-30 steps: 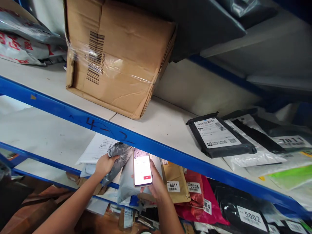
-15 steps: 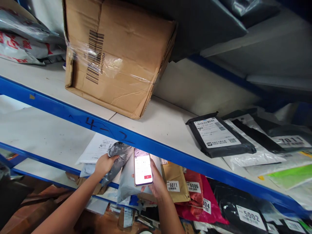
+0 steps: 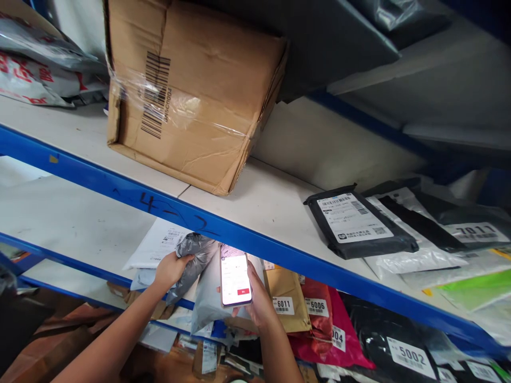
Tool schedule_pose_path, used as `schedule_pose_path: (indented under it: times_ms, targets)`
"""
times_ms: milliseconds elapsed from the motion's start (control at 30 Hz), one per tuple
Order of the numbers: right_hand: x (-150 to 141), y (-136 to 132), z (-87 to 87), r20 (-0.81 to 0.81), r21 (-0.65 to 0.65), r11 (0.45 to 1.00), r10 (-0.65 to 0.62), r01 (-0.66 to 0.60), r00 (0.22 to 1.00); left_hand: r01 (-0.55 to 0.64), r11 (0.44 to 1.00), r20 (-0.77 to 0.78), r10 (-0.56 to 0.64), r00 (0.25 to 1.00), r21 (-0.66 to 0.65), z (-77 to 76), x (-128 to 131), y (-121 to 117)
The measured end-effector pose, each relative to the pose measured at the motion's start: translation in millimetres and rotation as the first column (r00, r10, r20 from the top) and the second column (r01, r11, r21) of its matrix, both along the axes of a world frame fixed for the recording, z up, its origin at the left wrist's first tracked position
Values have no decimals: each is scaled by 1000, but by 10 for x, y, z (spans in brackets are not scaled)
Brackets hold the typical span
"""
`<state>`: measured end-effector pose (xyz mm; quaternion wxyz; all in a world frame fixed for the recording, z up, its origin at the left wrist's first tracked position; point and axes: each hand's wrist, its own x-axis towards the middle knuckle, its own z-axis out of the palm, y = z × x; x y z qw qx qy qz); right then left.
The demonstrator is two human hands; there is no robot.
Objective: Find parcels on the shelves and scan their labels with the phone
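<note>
Below the blue shelf edge, my left hand (image 3: 172, 271) is closed on a dark grey plastic mailer bag (image 3: 190, 266). Its fingertips are partly hidden by the crumpled film. A smartphone (image 3: 235, 276) with a lit white screen and a red button is gripped in my right hand (image 3: 257, 298), thumb along its right side. Behind the phone a pale grey mailer bag (image 3: 207, 303) shows. A white labelled parcel (image 3: 157, 247) lies left of the dark mailer, and a tan padded envelope (image 3: 285, 290) marked 6011 stands right of my right hand.
The blue shelf edge (image 3: 255, 244) crosses above both hands. On that shelf stand a large cardboard box (image 3: 199, 96), a black labelled parcel (image 3: 359, 223) and several bags at right. Lower right are a red bag (image 3: 319, 314) and a black bag (image 3: 383, 330).
Hardly anything differs. The phone sits very slightly lower, and the view has shifted a little. Both hands keep their holds.
</note>
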<state>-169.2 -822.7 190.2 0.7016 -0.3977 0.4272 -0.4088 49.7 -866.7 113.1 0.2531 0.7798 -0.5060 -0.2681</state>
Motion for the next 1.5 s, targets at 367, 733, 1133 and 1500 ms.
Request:
schedule_pose_path:
  times_ms: [367,733,1133,1500]
  targets:
    - [-3,93,98,21,-18,1000,-11,11,1000,27,999,-54,-25,998,40,45,3,3]
    - [-94,286,-10,120,-61,996,75,-68,990,33,999,-62,-31,998,23,-24,21,-15]
    - [240,654,-163,298,116,965,-261,237,918,47,999,-68,-45,997,19,-6,10,-14]
    - [316,711,-347,284,88,946,-325,313,902,38,999,-44,-37,998,8,-33,9,-22]
